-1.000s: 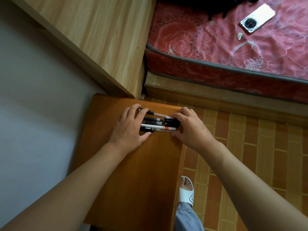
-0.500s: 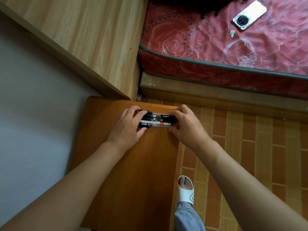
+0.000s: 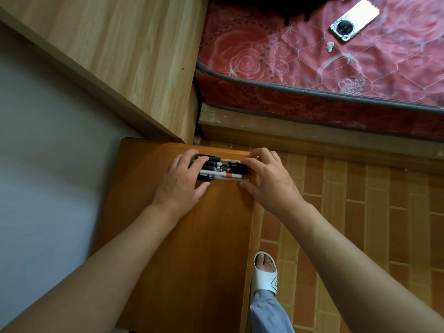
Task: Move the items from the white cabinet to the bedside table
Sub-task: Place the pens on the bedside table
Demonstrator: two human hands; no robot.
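A clear plastic tray of pens (image 3: 222, 169), several black ones and a white one with an orange band, lies at the far end of the orange-brown bedside table (image 3: 182, 248). My left hand (image 3: 181, 182) grips the tray's left end, fingers over the pens and thumb below. My right hand (image 3: 269, 181) grips its right end near the table's right edge. The white cabinet is not in view.
A pale wooden headboard panel (image 3: 125, 49) rises beyond the table at the left. A red quilted mattress (image 3: 312, 68) on a wooden frame carries a white phone (image 3: 354, 19). Brick-pattern floor lies at the right, with my foot in a white slipper (image 3: 265, 272).
Both hands have gathered the pens tighter and slid the tray a little toward the table's far edge. The pens now lie more parallel.
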